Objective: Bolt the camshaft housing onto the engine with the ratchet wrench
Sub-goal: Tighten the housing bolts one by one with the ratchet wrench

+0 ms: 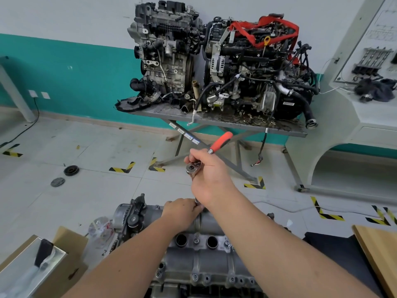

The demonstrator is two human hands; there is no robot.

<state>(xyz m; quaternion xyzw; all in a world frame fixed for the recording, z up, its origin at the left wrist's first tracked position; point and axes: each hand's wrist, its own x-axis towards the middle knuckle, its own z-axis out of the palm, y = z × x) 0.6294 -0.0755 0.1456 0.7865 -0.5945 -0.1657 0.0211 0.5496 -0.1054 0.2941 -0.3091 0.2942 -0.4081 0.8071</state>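
The engine is sitting low in the foreground, with the camshaft housing lying along its top. Over the housing's far edge, the right hand is gripping the ratchet wrench by its head, orange handle angling up and away. Just beside it, the left hand is pinching the wrench's extension down at the housing.

The right hand grips the ratchet wrench above the camshaft housing, the left hand pinching its lower end.
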